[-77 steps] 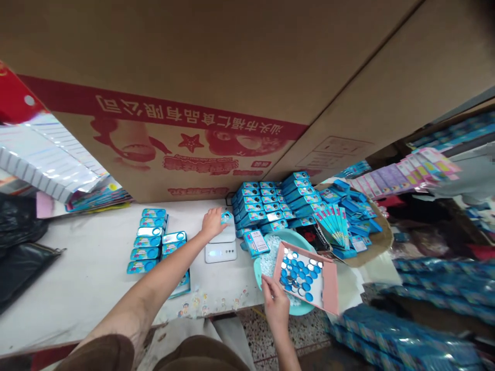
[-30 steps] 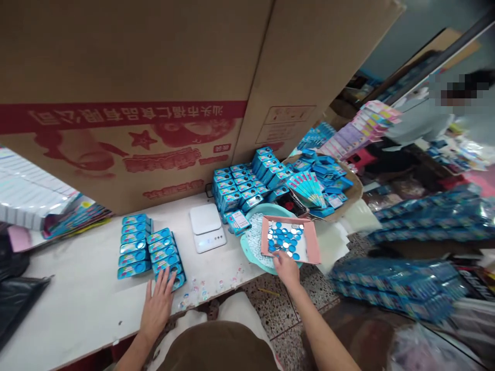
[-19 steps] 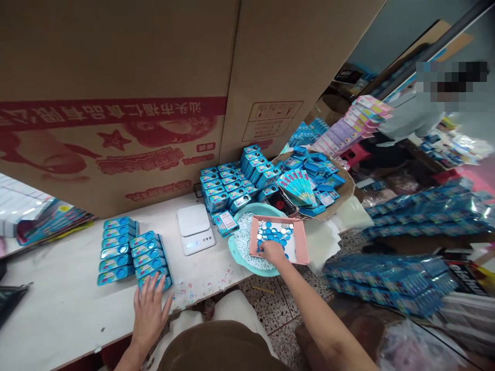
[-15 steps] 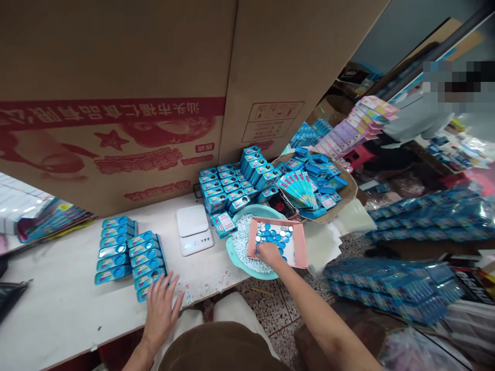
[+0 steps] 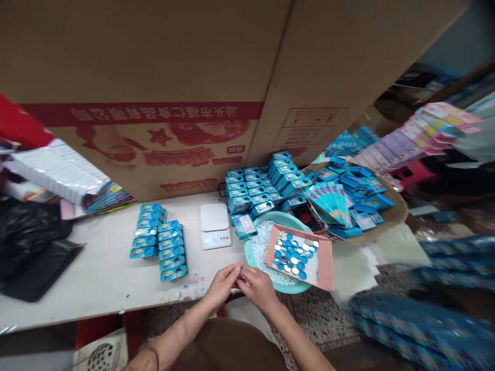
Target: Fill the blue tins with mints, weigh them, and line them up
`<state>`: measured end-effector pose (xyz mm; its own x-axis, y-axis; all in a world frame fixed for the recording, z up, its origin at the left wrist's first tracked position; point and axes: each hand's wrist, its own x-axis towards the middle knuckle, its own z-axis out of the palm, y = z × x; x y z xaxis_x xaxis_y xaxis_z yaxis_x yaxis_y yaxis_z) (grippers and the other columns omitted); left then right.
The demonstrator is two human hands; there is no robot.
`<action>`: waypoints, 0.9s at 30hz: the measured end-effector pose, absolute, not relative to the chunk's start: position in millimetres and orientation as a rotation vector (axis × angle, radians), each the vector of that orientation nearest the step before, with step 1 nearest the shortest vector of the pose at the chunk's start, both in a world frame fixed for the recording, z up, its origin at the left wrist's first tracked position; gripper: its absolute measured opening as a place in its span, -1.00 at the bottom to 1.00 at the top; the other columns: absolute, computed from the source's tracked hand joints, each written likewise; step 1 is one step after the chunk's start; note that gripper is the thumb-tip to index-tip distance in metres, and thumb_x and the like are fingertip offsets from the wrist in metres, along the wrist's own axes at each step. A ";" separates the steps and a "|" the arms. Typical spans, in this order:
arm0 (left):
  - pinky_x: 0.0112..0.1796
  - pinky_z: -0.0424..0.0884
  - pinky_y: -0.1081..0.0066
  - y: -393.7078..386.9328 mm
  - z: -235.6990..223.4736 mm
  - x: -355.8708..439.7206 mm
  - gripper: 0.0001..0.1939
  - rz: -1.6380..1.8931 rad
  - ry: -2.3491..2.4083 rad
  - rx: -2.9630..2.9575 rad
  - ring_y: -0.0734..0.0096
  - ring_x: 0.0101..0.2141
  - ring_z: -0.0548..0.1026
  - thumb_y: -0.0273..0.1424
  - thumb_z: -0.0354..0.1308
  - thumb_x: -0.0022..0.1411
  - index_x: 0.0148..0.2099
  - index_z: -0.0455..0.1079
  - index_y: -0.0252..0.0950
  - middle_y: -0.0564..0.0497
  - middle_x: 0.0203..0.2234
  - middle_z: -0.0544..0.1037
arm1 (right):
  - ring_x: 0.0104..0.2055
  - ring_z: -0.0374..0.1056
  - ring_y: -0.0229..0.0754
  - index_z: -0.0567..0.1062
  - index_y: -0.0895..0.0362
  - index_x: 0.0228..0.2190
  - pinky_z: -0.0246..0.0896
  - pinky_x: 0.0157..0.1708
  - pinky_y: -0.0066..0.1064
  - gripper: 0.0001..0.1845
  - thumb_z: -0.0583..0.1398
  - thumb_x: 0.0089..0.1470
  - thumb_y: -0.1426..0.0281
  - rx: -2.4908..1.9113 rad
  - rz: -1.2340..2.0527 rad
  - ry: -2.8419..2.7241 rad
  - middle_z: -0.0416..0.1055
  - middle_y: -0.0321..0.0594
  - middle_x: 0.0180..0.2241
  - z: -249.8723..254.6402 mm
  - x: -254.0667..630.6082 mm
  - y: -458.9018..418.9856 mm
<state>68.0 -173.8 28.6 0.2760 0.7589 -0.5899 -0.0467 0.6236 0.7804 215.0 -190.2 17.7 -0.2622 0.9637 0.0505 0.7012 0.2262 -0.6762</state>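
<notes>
Blue and silver discs (image 5: 297,256) are lying in a pink cardboard tray (image 5: 326,264) over a teal basin (image 5: 249,253), right of the fingers (image 5: 250,274). No longer reaching among them, the right hand (image 5: 260,286) is meeting the left hand (image 5: 223,283), suggesting two-handed work. Fingertips are pressing close together; whether they are pinching a disc, I cannot tell.

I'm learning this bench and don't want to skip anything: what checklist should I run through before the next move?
1. Left hand and right hand brought together: ok.
2. What is between them: cannot tell; the fingers hide it.
3. Scale display lit: ok. Its reading: cannot tell, too small.
4. Discs lying inside the tray: ok.
5. Tray standing apart from the basin: not ok; it lies across it.
6. Tins left of the scale set in two rows: ok.
</notes>
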 end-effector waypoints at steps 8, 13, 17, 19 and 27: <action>-0.30 0.42 0.37 -205.8 22.6 -7.6 -0.41 0.705 1.298 0.478 0.41 -0.43 0.51 -0.05 0.28 -0.13 -0.13 0.42 -0.36 -0.02 -0.40 0.55 | -0.58 0.19 -0.31 0.43 0.10 -0.43 0.00 -0.53 -0.52 -0.83 0.15 0.05 0.25 -1.546 1.140 -1.853 0.24 -0.42 -0.63 12.1 138.6 -196.2; -0.34 0.43 0.37 -219.8 5.9 -38.4 -0.52 0.789 1.473 0.519 0.42 -0.45 0.51 -0.10 0.27 -0.12 -0.22 0.33 -0.31 0.05 -0.50 0.51 | -0.57 0.23 -0.27 0.43 0.08 -0.48 -0.06 -0.54 -0.51 -0.83 0.13 0.05 0.28 -1.730 1.295 -1.901 0.27 -0.40 -0.67 2.8 97.2 -193.1; -0.29 0.44 0.36 -219.2 -5.9 -69.5 -0.62 0.849 1.562 0.556 0.37 -0.36 0.52 -0.11 0.22 -0.08 -0.31 0.33 -0.30 -0.01 -0.43 0.54 | -0.48 0.32 -0.24 0.46 0.06 -0.51 -0.03 -0.49 -0.50 -0.79 0.10 0.08 0.29 -1.757 1.313 -2.041 0.43 -0.32 -0.58 -1.8 73.6 -183.8; -0.24 0.43 0.34 -213.1 -9.1 -89.6 -0.69 0.882 1.669 0.641 0.34 -0.31 0.52 -0.18 0.17 -0.03 -0.29 0.39 -0.30 -0.05 -0.34 0.55 | -0.47 0.33 -0.23 0.47 0.06 -0.48 -0.02 -0.48 -0.50 -0.78 0.09 0.09 0.28 -1.857 1.269 -2.049 0.45 -0.30 -0.56 -6.3 65.5 -178.9; -0.33 0.36 0.40 -173.6 -32.5 -124.0 -0.91 0.709 1.921 1.193 0.41 -0.48 0.44 -0.42 0.13 -0.01 -0.38 0.44 -0.23 0.06 -0.50 0.50 | -0.41 0.38 -0.22 0.48 0.06 -0.43 -0.02 -0.47 -0.49 -0.81 0.11 0.12 0.28 -1.987 1.251 -2.055 0.49 -0.30 -0.51 -28.3 33.1 -172.7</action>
<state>-124.0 -173.6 -32.5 -0.2819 0.9089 -0.3072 0.4919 0.4118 0.7671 33.1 -172.7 -28.3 -0.1888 0.8473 -0.4965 0.8304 -0.1321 -0.5413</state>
